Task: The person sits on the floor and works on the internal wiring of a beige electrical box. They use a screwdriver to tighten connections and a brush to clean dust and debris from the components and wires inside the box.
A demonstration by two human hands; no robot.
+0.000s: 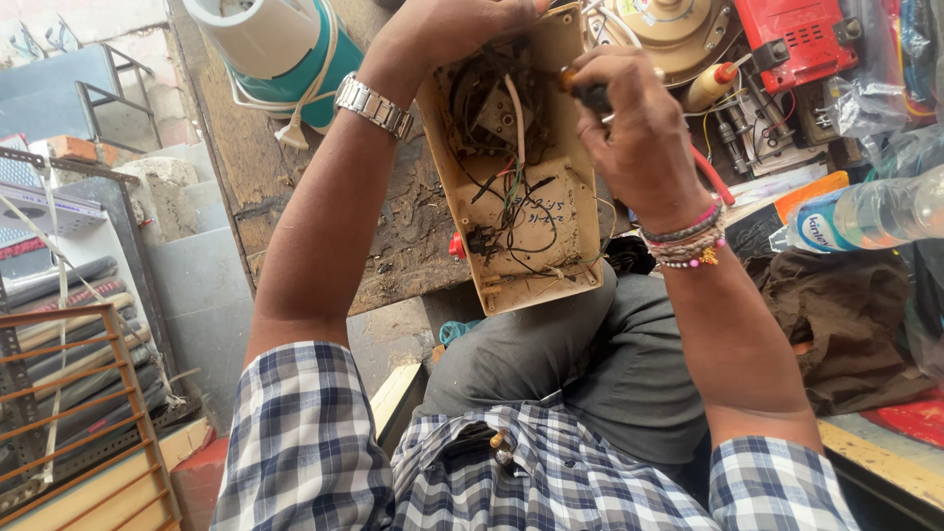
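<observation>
An open beige appliance housing [551, 270] rests tilted between the worn wooden workbench and my lap, its inside full of black, white and green wires [511, 197]. My left hand [462, 25], with a metal watch at the wrist, grips the housing's far end. My right hand [634, 128], with bead bracelets at the wrist, is closed around a dark-handled tool [587, 91] whose tip points into the housing's upper part. The tool's tip is hidden among the wires.
A teal and white appliance with a coiled cord [285, 49] stands at the bench's far left. A red tool [796, 34], a brass-coloured motor part [674, 29], a small glue bottle [713, 87] and a plastic water bottle [865, 211] lie at the right. Metal racks [69, 393] stand left.
</observation>
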